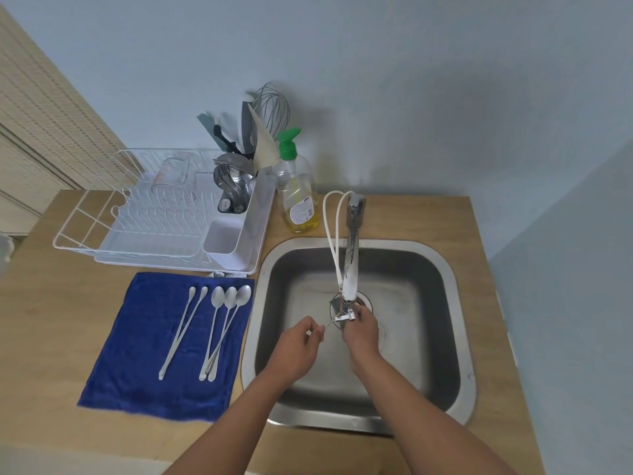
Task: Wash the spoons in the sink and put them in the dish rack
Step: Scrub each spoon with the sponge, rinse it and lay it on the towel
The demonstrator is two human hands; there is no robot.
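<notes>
Over the sink (445,275), both hands (301,344) (361,332) pinch one spoon (328,326) under the faucet (351,269).

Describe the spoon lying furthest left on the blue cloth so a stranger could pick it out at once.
Left of the steel sink, a blue cloth lies on the wooden counter with five spoons. The leftmost spoon is one of two slim ones with tiny bowls; its bowl sits nearest the cloth's left edge.
</notes>
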